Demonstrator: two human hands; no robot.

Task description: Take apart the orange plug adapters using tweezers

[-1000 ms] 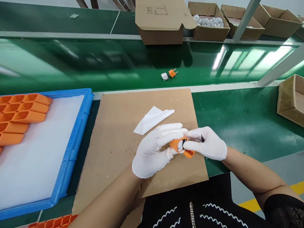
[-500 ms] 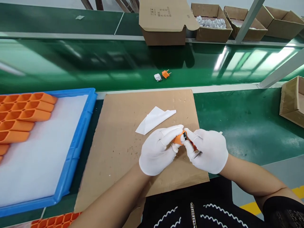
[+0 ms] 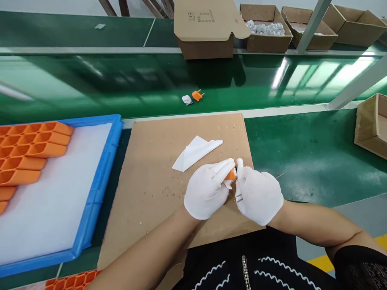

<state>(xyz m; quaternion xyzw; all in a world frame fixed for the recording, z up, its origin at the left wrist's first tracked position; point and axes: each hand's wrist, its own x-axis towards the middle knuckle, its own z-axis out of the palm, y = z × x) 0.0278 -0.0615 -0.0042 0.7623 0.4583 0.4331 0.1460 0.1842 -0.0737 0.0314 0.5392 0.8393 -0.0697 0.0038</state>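
Observation:
My left hand (image 3: 208,189), in a white glove, pinches a small orange plastic housing (image 3: 231,175) over the cardboard sheet (image 3: 151,201). A dark part shows at its right end; fingers cover most of it. My right hand (image 3: 258,195), also gloved, is closed against that end, its thumb pressed near the top. Part of a thin metal tool (image 3: 238,197) shows between the right fingers; its kind is not clear. Just beyond the hands a folded white sheet (image 3: 196,153) lies on the cardboard.
Left stands a blue tray (image 3: 99,181) with orange hollow holders (image 3: 45,150). An orange two-pin plug (image 3: 197,95) and a small white piece (image 3: 187,100) lie on the green belt (image 3: 136,96). Cartons (image 3: 208,50) line the shelf behind; another carton (image 3: 370,125) stands right. A metal post (image 3: 314,26) rises there.
The plug and white piece have shifted left along the green belt. My right hand has turned and closed in on the orange housing, its thumb now up, hiding more of the dark part.

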